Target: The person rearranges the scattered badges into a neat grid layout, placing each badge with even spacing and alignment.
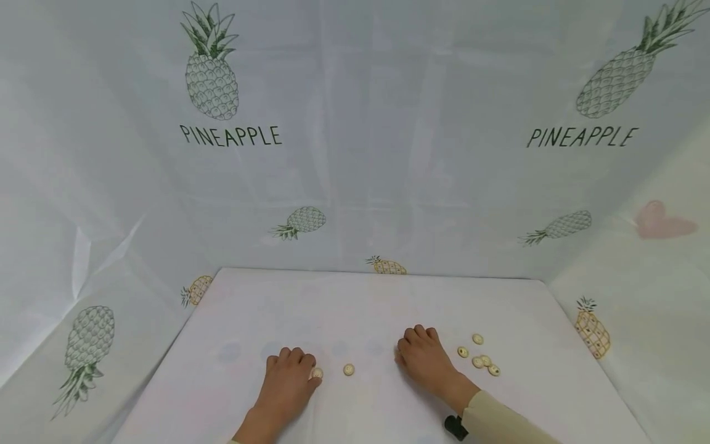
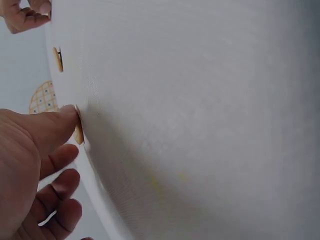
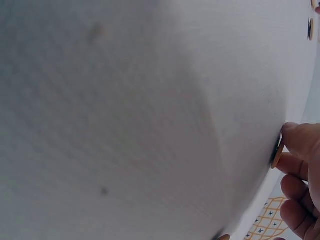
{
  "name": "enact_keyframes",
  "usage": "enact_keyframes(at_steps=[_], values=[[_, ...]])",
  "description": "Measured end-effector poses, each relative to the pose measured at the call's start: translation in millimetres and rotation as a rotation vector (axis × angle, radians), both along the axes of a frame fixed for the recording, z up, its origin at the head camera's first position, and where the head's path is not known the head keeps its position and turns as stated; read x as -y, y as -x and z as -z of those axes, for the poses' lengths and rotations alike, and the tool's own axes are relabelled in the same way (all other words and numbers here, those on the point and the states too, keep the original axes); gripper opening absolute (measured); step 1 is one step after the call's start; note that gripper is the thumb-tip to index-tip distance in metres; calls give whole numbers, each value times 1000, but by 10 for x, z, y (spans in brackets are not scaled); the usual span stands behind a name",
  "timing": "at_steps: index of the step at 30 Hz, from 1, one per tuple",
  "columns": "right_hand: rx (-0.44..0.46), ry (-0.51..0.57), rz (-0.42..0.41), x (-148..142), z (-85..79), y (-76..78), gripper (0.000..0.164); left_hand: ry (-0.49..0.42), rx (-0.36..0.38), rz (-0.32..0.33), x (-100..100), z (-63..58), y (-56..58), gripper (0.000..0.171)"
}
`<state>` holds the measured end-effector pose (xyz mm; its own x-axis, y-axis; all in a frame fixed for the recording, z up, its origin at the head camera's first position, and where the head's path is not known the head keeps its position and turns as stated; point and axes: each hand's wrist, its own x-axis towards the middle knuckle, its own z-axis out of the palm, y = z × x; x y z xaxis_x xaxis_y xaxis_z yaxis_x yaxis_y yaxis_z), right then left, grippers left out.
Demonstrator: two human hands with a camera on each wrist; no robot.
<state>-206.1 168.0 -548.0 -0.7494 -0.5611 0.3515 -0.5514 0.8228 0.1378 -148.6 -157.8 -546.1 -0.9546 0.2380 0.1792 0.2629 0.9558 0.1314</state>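
Observation:
At the left of the table, my left hand (image 1: pixel 287 383) pinches a small round pale wooden disc (image 1: pixel 317 373) at its edge. In the left wrist view, the thumb lies at one end of this disc (image 2: pixel 78 131), close over the white surface. A second disc (image 1: pixel 348 369) lies flat between the two hands. My right hand (image 1: pixel 427 361), right of the middle, has a similar disc (image 3: pixel 278 153) between thumb and index finger; the head view hides that disc behind the hand. The other fingers of both hands are bent.
Several more discs, one of them here (image 1: pixel 477 339), lie right of my right hand, some touching. A white cloth covers the table (image 1: pixel 355 308). Pineapple-printed sheeting (image 1: pixel 388 154) stands behind and at both sides. A black strap piece (image 1: pixel 456 427) shows by the right sleeve (image 1: pixel 493 416).

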Motion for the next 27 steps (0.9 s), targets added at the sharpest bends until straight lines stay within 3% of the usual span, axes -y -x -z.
enact_keyframes(at_steps=[6, 9, 21, 27], values=[[17, 25, 28, -47, 9, -19, 27, 33, -66, 61, -24, -8, -27, 24], [20, 52, 29, -62, 20, -22, 25, 49, -86, 60, -33, 12, -24, 25], [-20, 159, -46, -137, 16, -24, 16, 25, -88, 44, -33, 47, -55, 24], [20, 130, -13, -134, 46, 18, 18, 7, -86, 48, -37, 47, -51, 21]])
